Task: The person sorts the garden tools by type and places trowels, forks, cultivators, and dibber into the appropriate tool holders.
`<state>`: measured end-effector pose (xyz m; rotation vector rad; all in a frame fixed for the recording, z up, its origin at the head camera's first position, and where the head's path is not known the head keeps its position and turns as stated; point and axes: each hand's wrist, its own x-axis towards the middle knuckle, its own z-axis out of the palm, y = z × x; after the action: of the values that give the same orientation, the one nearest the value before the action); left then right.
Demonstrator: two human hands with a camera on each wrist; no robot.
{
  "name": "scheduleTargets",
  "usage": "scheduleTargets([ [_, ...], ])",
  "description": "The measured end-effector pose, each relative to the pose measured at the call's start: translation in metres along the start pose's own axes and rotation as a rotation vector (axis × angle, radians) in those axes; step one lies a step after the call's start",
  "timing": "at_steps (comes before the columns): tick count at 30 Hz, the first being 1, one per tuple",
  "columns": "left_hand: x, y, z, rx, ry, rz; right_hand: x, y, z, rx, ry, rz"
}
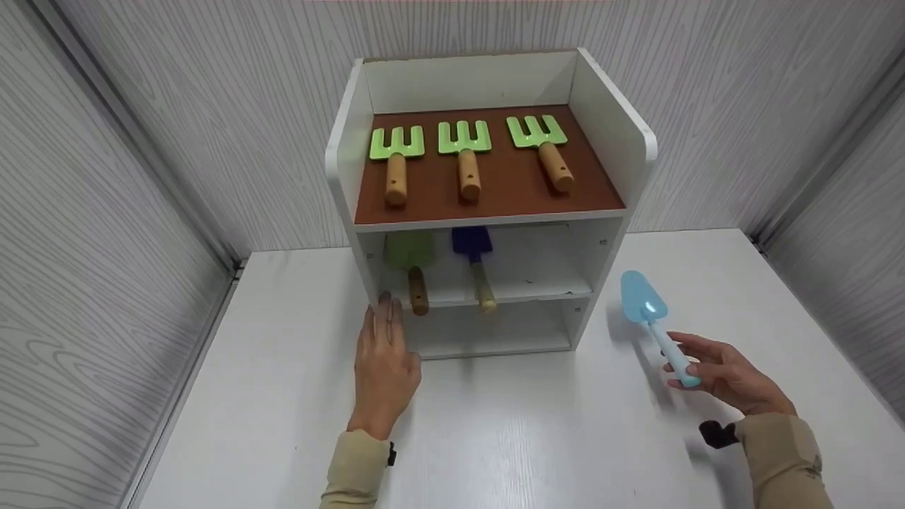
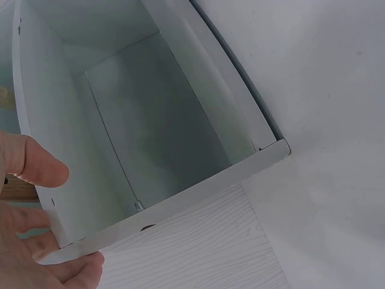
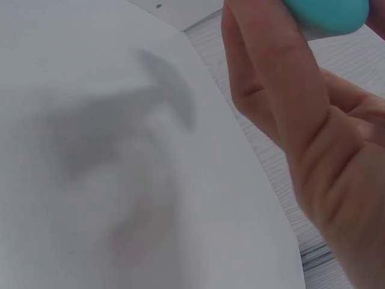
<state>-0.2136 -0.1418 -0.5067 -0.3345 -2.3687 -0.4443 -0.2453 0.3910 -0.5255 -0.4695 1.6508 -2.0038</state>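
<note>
My right hand pinches a light blue toy trowel by the end of its pale handle. Its scoop points away toward the back, held over the table to the right of a white shelf unit. In the right wrist view only the turquoise handle end shows among the fingers. With straight fingers, my left hand touches the front edge of the unit's left side panel. On the middle shelf lie a green shovel and a dark blue shovel, handles toward me.
Three green hand forks with wooden handles lie in a row on the brown top of the unit. White table surface surrounds the unit. Grey wood-patterned walls enclose the back and sides.
</note>
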Motion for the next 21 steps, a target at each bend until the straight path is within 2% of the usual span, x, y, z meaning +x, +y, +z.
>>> scheduleTargets([
  [5,0.000,0.001,0.000,-0.003,-0.001,-0.006,0.001,0.005,0.007,0.013,-0.018,-0.026],
  [17,0.000,0.001,0.001,-0.004,-0.012,-0.012,0.000,0.001,0.027,-0.111,-0.008,0.047],
  [21,0.000,0.001,0.000,-0.014,-0.010,-0.011,0.001,-0.002,0.034,-0.109,-0.048,0.028],
])
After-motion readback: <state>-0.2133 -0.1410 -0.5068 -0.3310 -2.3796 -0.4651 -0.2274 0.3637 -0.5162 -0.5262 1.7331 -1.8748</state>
